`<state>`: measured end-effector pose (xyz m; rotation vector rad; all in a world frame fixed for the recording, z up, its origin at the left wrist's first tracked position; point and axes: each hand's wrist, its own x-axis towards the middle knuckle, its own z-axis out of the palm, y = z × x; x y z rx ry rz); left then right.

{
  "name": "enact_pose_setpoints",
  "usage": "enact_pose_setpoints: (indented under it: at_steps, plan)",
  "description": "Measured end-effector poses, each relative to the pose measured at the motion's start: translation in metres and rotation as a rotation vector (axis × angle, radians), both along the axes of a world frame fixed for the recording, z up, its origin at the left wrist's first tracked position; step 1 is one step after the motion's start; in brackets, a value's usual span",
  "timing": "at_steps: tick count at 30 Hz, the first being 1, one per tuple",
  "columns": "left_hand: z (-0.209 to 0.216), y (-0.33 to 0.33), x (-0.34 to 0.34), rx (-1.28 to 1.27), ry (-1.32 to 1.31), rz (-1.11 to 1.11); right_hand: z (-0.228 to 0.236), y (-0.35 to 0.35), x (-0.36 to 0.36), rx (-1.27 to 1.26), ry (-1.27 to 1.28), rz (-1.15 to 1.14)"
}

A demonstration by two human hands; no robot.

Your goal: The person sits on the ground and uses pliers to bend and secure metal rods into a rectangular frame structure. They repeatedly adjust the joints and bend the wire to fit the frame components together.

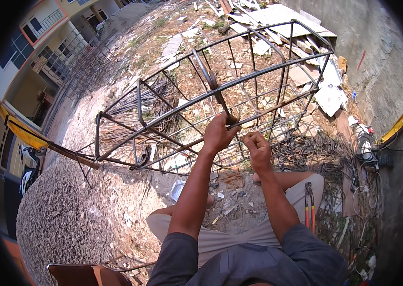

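A long cage of steel rebar (182,106), made of lengthwise bars and bent stirrups, stretches across in front of me. My left hand (217,135) is closed at its near side, where a stirrup (206,71) meets a lower bar. Just to the right, my right hand (257,147) is pinched close to the same bar. Whatever its fingers hold is too small to make out. A pair of pincers (310,207) with orange handles lies on my right thigh, jaws pointing away from me.
Bundled rods (149,107) lie on the ground behind the cage. A gravel heap (68,209) rises at left. White broken boards (282,21) are piled far right, before a concrete wall (368,52). Tangled wire (316,152) and cables (366,176) sit at right. A chair (80,275) stands near left.
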<state>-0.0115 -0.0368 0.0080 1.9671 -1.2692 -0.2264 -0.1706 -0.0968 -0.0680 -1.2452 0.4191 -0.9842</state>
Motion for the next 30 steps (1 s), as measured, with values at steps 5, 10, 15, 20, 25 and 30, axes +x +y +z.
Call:
enact_pose_setpoints:
  at_steps: [5,10,15,20,25,30]
  plan:
    - [0.0,-0.001,-0.002,-0.03,0.016,-0.006,-0.009,0.001,-0.001,-0.062,-0.052,-0.042]
    - [-0.003,-0.003,0.001,-0.074,0.098,-0.04,-0.01,0.003,-0.003,0.045,-0.101,-0.005]
    - [0.004,-0.003,-0.001,-0.022,0.016,-0.008,-0.006,0.0,0.003,0.196,-0.228,0.034]
    - [0.0,-0.002,0.002,-0.074,0.02,-0.045,0.006,-0.002,0.011,0.261,-0.3,0.028]
    - [-0.001,-0.003,0.0,-0.1,-0.023,-0.047,0.011,-0.004,0.014,0.285,-0.327,0.032]
    - [0.002,-0.001,0.001,-0.07,0.009,-0.058,0.019,0.006,0.004,0.187,-0.281,0.02]
